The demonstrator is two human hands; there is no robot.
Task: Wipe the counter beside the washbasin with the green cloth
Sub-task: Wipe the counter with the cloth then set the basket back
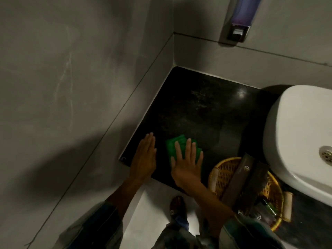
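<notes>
— Right hand (pixel 186 162): flat and open, fingers spread, palm pressed down on the green cloth (pixel 179 147). No grip, no curled fingers.

— And the left hand (pixel 145 155)?

— Also open and flat, fingers together, lying on the black counter (pixel 206 112) near its front left corner. Just beside the cloth, not touching it; a narrow dark strip of counter between the two.

— Position of the cloth?

— Under the right palm and fingers, on the near left part of the counter, close to the front edge. Well apart from the white washbasin (pixel 298 133) on the right. Partly covered by the hand; visible at the fingertips, at the left side, and a little at the right.

— Look of the cloth?

— Bright green, folded into a small thick pad, with layered edges at the far side. Slightly blurred, so no clear texture.

— Around the hands?

— To the right of the right wrist, a round woven basket (pixel 222 175) in yellow-brown, touching the front of the washbasin or very near it; cannot tell which. Inside, long dark flat items and some small packets, unclear. Counter dark and speckled, with a dull patch and a small light reflection further back. Grey walls at the left and behind. High on the back wall, a soap dispenser (pixel 239 24). Below the counter edge, pale floor and one foot in a sandal (pixel 177 205).
</notes>
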